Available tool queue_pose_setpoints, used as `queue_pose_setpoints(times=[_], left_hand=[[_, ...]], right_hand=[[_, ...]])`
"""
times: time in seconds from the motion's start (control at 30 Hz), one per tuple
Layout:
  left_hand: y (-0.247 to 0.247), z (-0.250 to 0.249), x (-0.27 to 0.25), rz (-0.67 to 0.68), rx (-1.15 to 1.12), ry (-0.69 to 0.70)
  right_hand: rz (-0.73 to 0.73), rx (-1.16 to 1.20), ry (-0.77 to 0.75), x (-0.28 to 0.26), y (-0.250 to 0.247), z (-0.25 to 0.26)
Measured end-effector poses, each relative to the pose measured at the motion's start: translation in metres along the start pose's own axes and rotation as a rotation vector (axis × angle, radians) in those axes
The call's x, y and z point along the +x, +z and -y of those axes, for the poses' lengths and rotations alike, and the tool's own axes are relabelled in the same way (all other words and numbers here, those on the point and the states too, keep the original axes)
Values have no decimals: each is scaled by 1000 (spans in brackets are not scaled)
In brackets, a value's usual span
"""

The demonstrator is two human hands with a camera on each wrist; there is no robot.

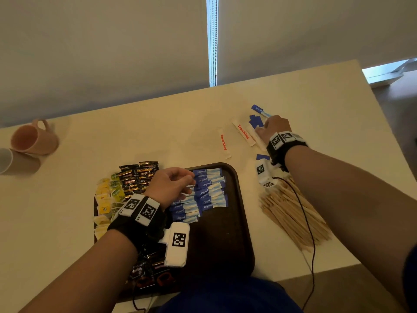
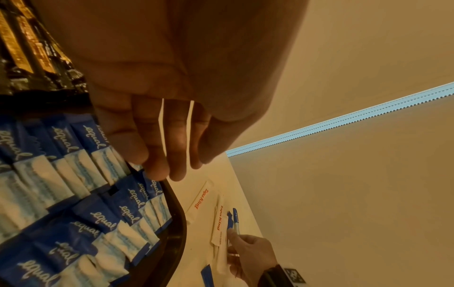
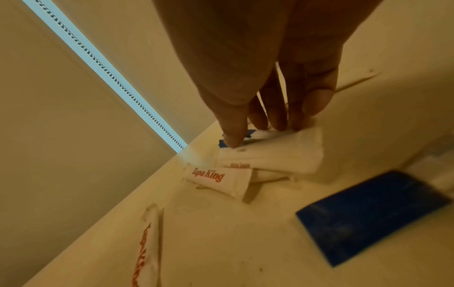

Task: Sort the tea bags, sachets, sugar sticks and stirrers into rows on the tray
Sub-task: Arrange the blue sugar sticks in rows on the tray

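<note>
Head view: the dark tray (image 1: pixel 237 199) sits at lower centre of the frame, its long axis running from the bottom edge up toward the middle. On it, blue "equal" sachets (image 1: pixel 208 190) lie in two overlapping columns, each sachet's long axis crossing the tray left to right, blue end left and pale end right. Dark coffee sachets (image 1: pixel 137 177) fill the tray's upper left part, with yellow tea bags (image 1: pixel 105 199) along its left edge.

The left hand (image 1: pixel 172 185) hovers over the blue sachets with fingers loosely curled and nothing in them; the left wrist view shows the fingertips (image 2: pixel 159 165) bare above the tray rim.

At upper right of the frame, the right hand (image 1: pixel 274 128) presses its fingertips (image 3: pixel 233 139) down on a small heap of white "Tapa King" sugar sticks (image 1: pixel 243 132) and blue sachets on the table (image 1: pixel 158 132). Whether it pinches one I cannot tell. Another sugar stick (image 1: pixel 223 143) lies apart, nearly upright in frame. Wooden stirrers (image 1: pixel 291 213) lie heaped right of the tray, slanting toward lower right.
</note>
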State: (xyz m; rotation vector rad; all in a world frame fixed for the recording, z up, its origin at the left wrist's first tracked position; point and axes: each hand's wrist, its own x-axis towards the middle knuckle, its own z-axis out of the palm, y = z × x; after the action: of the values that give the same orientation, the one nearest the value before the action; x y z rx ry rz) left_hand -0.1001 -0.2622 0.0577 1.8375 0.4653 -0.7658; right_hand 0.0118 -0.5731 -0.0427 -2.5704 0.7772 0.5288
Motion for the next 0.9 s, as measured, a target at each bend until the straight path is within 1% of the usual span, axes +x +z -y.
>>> queue_pose_setpoints(times=[0.17, 0.4, 0.53, 0.63, 0.73, 0.77, 0.83, 0.9], left_hand=[[8, -3, 3, 2, 13, 10], [9, 1, 3, 9, 11, 10], [5, 2, 1, -1, -1, 16], [4, 0, -3, 12, -48, 15], [4, -5, -9, 60, -98, 23], [4, -8, -11, 84, -114, 28], [3, -13, -17, 136, -162, 35], [2, -17, -25, 182, -222, 44]], right_hand=[[24, -10, 20, 1, 3, 7], [17, -58, 55, -1, 3, 8], [-6, -15, -1, -11, -4, 3], [-57, -5, -101, -34, -21, 8], [-95, 36, -285, -76, -44, 23], [-74, 68, -351, -93, -49, 29], [45, 144, -462, -129, -52, 42], [147, 174, -557, -163, -45, 55]])
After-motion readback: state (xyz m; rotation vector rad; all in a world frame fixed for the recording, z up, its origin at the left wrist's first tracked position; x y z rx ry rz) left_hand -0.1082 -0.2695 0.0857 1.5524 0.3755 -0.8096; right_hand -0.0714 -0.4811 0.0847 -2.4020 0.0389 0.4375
